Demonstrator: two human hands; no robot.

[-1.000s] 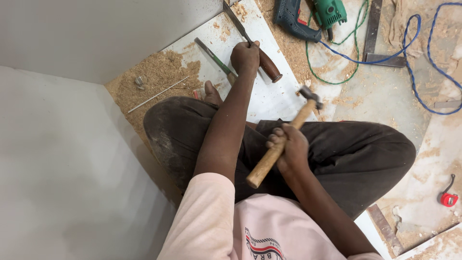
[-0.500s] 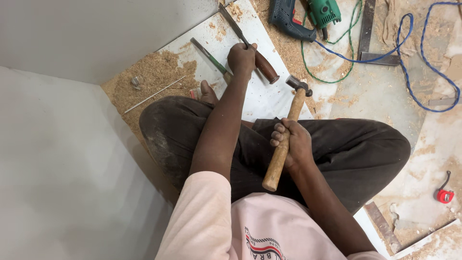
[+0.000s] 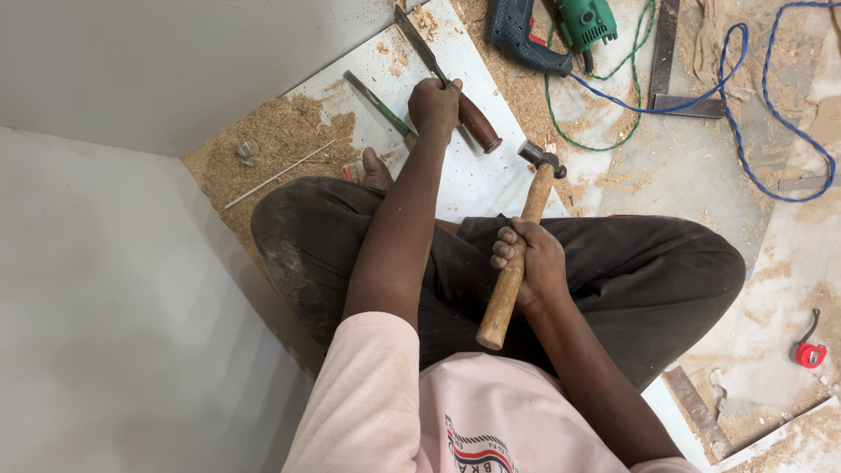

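Wooden handle first: the right hand [image 3: 530, 263] has its fingers wrapped tight round the middle of the hammer [image 3: 521, 245], thumb side up, the butt end sticking out below the fist toward the person's lap. The shaft runs up and slightly right from the fist, and the steel head sits at the far end, over the white board [image 3: 491, 175], just below and right of the chisel's handle.

The left hand [image 3: 435, 103] is further out, arm stretched straight over the crossed legs. Its fingers are closed round the chisel [image 3: 442, 79] near the middle — where the blade meets the reddish-brown handle. The chisel's long axis lies slantwise on the board: blade pointing up and left, away from the person, handle butt pointing down and right, toward the hammer head. So butt and hammer head are near each other, not touching — the head lies just beyond the butt, roughly along the chisel's line.

A second chisel with a green handle [image 3: 378, 103] lies just left of the left hand, about parallel. Sawdust [image 3: 280, 140] is heaped left of the board; two drills [image 3: 552, 31] with cords lie beyond it.
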